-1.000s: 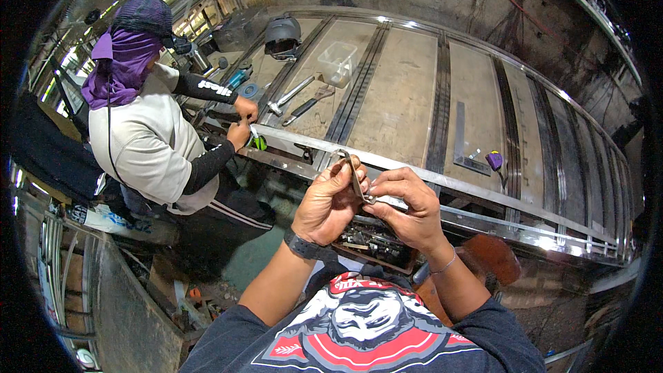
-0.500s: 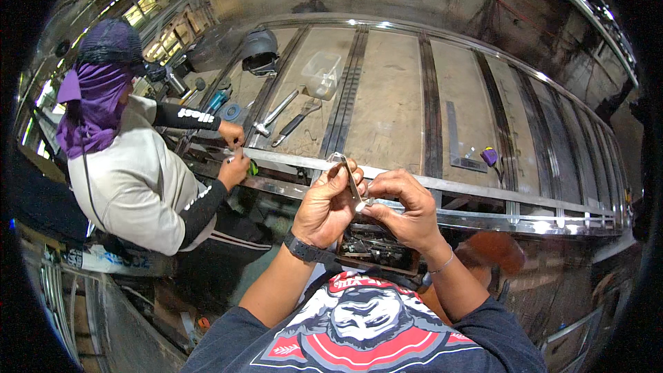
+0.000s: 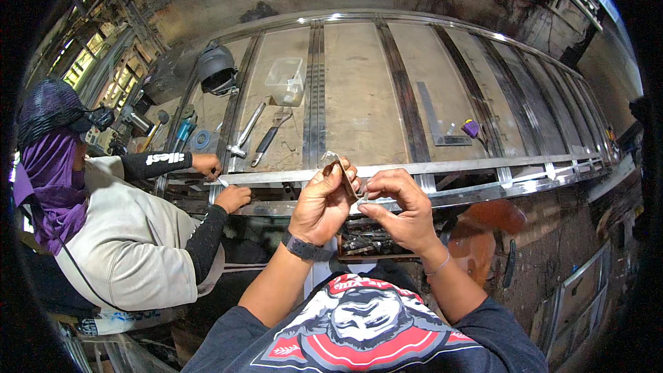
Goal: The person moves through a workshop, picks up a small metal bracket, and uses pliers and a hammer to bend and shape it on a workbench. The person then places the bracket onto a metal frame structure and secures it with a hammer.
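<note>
My left hand (image 3: pixel 320 211), wearing a dark wristwatch (image 3: pixel 307 249), pinches a thin, narrow strip (image 3: pixel 350 181) upright between thumb and fingers. A crumpled clear piece (image 3: pixel 329 159) shows at its upper end; whether the two are joined I cannot tell. Thumb and fingertips of my right hand (image 3: pixel 400 208) come together at the strip's lower end, on a small pale bit (image 3: pixel 362 200) too small to name. Both hands are in front of the near rail (image 3: pixel 456 168) of a long metal frame.
On the frame's panels lie a hammer (image 3: pixel 246 129), a black-handled tool (image 3: pixel 271 137), a clear tub (image 3: pixel 285 80), a welding helmet (image 3: pixel 217 68), a steel square (image 3: pixel 431 114) and a purple tape measure (image 3: pixel 472 128). A co-worker (image 3: pixel 124 235) leans in at left. Below my hands sits a parts box (image 3: pixel 369 242).
The view has swung right, so the frame and tools appear farther left. The co-worker's hands, close together before, are now apart at the rail. My hands keep nearly the same hold.
</note>
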Tool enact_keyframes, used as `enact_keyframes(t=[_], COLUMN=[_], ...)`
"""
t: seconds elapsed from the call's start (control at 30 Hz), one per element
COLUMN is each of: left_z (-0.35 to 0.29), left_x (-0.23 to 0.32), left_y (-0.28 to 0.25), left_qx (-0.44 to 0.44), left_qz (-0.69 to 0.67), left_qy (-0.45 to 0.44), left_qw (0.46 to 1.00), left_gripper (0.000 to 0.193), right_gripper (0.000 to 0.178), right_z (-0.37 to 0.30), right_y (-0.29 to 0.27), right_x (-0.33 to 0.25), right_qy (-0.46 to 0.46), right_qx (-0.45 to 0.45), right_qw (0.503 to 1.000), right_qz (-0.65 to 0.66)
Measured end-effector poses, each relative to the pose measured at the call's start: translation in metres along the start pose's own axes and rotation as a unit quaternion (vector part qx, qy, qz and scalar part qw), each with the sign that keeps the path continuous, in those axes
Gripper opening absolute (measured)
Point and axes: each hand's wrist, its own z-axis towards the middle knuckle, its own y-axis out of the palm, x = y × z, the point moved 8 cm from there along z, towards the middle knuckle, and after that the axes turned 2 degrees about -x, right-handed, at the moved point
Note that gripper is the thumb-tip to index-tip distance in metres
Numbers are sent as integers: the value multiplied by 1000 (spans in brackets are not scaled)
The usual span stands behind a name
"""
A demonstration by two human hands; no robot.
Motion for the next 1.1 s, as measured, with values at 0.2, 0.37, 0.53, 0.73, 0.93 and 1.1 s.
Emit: enact_keyframes(t=[0.2,0.37,0.53,0.73,0.93,1.1], left_z=[5,13,7,13,32,38], left_x=[-7,-39,-58,-68,-61,-37], left_y=[-10,-32,-53,-72,-92,-112], left_qx=[18,46,78,112,103,116], left_qz=[24,55,47,39,41,62], left_qy=[10,-14,1,24,9,-9], left_qw=[999,997,996,993,994,991], left_gripper=[22,21,19,18,19,19], right_gripper=[27,26,25,23,23,21], right_z=[0,-11,-30,-30,-19,-6], right_y=[-6,-22,-26,-26,-22,4], right_x=[4,25,65,91,110,130], right_qy=[-12,49,111,144,157,193], right_qx=[12,-8,-40,-72,-51,-66], right_qw=[998,996,993,987,986,979], right_qz=[-64,-69,-15,6,3,-21])
